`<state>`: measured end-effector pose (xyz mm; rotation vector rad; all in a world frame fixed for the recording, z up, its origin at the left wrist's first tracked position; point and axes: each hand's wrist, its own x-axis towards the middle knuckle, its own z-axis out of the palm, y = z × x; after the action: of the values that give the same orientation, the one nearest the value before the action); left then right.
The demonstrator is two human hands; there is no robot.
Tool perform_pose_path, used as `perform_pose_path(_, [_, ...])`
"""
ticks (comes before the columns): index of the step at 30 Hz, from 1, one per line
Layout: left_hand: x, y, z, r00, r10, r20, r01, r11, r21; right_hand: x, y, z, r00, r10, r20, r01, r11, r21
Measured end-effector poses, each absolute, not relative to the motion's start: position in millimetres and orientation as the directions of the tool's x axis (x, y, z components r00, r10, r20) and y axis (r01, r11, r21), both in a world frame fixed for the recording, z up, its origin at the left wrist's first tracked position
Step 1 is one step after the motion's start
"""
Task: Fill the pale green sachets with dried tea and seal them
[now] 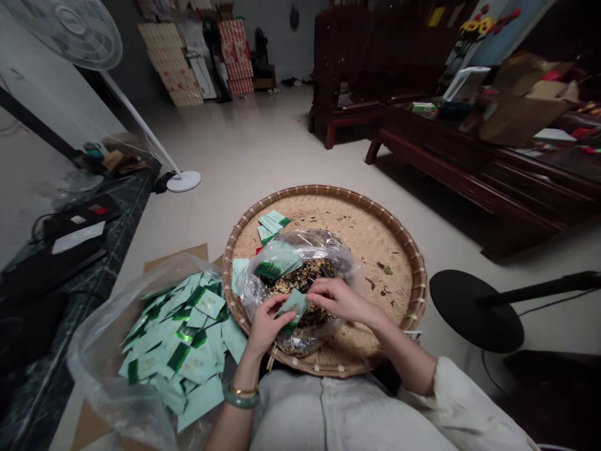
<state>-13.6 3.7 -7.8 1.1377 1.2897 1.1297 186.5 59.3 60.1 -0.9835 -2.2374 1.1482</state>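
Note:
My left hand (270, 322) grips a small pale green packet (295, 307) with a darker green end. At the packet's upper right corner, my right hand (335, 299) pinches with thumb and forefinger; whether it holds the packet's edge or something small is hard to make out. Both hands are over a clear plastic bag (347, 260) filled with a dry, loose brown and yellowish mix (310, 272). A stack of similar packets (282, 260) lies in the bag's left part. The bag rests on a round woven bamboo tray (394, 250) in front of my lap.
Left of the tray, a large plastic bag (94, 351) holds many green packets (188, 338). More packets (272, 222) lie on the tray's far left. A white standing fan (183, 181), a black round base (476, 310) and a dark wooden table (469, 169) stand around.

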Motion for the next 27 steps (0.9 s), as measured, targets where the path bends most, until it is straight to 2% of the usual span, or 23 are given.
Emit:
perform_pose_path(3, [-5.2, 2.7, -6.7, -0.001, 0.992, -0.125, -0.023, 0.125, 0.992, 186.4, 60.0, 56.3, -0.674, 0.739, -0.004, 0.458, 0.412, -0.788])
perform_pose_path(6, [1.0, 0.3, -7.5, 0.028, 0.989, -0.148, -0.074, 0.15, 0.986, 185.7, 60.3, 55.5, -0.59, 0.805, -0.06, 0.563, 0.357, -0.745])
perform_pose_path(8, [2.5, -0.7, -9.0, 0.019, 0.983, -0.184, -0.125, 0.185, 0.975, 187.1, 59.8, 58.5, -0.559, 0.828, -0.041, 0.582, 0.356, -0.731])
perform_pose_path(13, [0.5, -0.3, -7.5, -0.038, 0.966, -0.254, -0.213, 0.241, 0.947, 193.4, 59.9, 63.6, -0.646, 0.761, 0.058, 0.434, 0.429, -0.793])
perform_pose_path(16, [-2.2, -0.2, -2.8, 0.071, 0.947, -0.312, -0.166, 0.32, 0.933, 196.7, 63.5, 58.6, -0.576, 0.815, 0.058, 0.414, 0.352, -0.839])
perform_pose_path(19, [-5.4, -0.8, -0.4, 0.143, 0.908, -0.393, -0.114, 0.41, 0.905, 201.8, 69.4, 53.6, -0.581, 0.813, 0.046, 0.378, 0.32, -0.869])
perform_pose_path(23, [-6.1, 0.0, -2.0, 0.101, 0.914, -0.393, -0.087, 0.402, 0.912, 207.9, 75.7, 52.2, -0.594, 0.801, 0.073, 0.334, 0.329, -0.884])
perform_pose_path(27, [0.5, 1.7, -2.7, 0.075, 0.93, -0.359, -0.06, 0.363, 0.93, 203.7, 74.8, 54.2, -0.565, 0.822, 0.07, 0.369, 0.328, -0.87])
